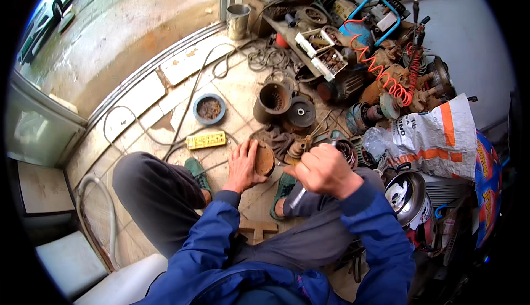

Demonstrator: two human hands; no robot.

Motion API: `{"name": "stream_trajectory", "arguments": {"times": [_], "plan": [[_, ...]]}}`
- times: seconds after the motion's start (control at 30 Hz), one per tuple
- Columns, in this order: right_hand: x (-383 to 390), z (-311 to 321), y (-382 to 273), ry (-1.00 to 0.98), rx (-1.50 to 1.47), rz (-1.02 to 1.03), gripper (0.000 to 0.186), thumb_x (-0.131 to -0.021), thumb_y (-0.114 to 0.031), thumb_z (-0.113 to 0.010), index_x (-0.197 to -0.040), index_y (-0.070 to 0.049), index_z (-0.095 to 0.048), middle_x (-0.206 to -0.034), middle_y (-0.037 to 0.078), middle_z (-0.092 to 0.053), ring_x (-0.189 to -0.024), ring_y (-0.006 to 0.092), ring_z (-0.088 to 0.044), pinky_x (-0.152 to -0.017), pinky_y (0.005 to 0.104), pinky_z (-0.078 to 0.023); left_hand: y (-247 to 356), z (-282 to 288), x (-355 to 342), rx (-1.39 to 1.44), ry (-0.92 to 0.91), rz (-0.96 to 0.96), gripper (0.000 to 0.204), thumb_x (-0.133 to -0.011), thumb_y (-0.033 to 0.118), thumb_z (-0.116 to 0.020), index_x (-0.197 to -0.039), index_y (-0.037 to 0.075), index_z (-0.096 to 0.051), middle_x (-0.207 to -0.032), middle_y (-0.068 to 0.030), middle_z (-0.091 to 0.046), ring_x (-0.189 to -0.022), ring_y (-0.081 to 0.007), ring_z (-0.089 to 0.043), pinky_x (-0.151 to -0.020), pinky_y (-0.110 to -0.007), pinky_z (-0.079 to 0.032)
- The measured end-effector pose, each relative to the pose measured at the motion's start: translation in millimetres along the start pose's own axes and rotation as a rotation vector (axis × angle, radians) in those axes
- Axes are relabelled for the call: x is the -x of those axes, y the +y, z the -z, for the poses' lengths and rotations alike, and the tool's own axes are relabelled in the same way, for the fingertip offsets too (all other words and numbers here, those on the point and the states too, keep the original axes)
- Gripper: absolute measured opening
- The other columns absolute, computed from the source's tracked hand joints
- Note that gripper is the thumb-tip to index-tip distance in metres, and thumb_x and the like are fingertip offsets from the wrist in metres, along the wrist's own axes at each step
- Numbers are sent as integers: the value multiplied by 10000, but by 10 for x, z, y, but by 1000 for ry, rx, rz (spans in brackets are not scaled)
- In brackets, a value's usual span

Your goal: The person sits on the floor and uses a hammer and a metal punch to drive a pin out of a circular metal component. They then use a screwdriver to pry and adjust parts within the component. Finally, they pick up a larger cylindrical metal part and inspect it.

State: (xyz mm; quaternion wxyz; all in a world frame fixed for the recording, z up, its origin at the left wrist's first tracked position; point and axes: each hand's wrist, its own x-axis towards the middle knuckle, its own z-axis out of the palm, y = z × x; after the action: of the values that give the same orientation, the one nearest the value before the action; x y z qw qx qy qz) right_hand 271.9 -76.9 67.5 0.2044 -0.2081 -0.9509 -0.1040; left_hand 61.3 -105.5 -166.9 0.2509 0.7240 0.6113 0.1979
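Observation:
Between my knees, my left hand (243, 167) grips a rusty round metal part (265, 159), its fingers along the left side and thumb at the near edge. To its right, my right hand (323, 171) is raised in a fist around a shiny metal tool (298, 198). A length of this bar shows below the fist, but its kind is unclear. Dark rags (276, 139) lie just beyond the rusty part. Farther off, a hollow motor housing (271, 101) stands upright, and a dark round cover (301, 111) sits beside it.
A yellow power strip (206, 140) and a blue-rimmed bowl (209, 109) lie on the tiled floor, with cables around them. Motors, an orange coiled hose (381, 73) and a white sack (436, 136) crowd the right side. A metal can (238, 21) stands by the doorway.

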Motion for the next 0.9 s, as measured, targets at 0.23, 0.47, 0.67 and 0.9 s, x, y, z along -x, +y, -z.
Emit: {"name": "stream_trajectory", "arguments": {"times": [0.23, 0.47, 0.67, 0.9], "plan": [[-198, 386, 541, 110, 196, -267, 471, -840, -234, -854, -633, -126, -446, -595, 48, -427, -516, 252, -498, -475, 399, -385, 21, -195, -8, 153, 138, 157, 1332, -579, 521, -962, -1578, -60, -300, -1587, -272, -395, -1483, -465, -354, -1228, -541, -307], [-250, -253, 758, 27, 39, -296, 440, -805, -226, -863, -640, -128, -468, -610, 39, -448, -546, 244, -534, -494, 391, -400, 50, -170, 15, 136, 118, 156, 1311, -556, 486, -992, -1560, -50, -341, -1545, -248, -443, -1459, -456, -380, -1216, -548, -315], [-377, -463, 839, -3, -89, -301, 435, -743, -162, -902, -640, -110, -482, -620, 55, -445, -555, 267, -519, -504, 406, -390, 30, -202, -3, 131, 127, 150, 1330, -544, 488, -1001, -1568, -41, -338, -1545, -244, -441, -1463, -461, -376, -1211, -547, -316], [-434, -559, 866, -39, -51, -269, 412, -807, -225, -849, -644, -135, -482, -610, 20, -443, -559, 216, -541, -509, 376, -405, 25, -230, -27, 147, 134, 156, 1346, -529, 476, -1004, -1574, -45, -334, -1537, -241, -450, -1462, -450, -382, -1210, -552, -309]]}}
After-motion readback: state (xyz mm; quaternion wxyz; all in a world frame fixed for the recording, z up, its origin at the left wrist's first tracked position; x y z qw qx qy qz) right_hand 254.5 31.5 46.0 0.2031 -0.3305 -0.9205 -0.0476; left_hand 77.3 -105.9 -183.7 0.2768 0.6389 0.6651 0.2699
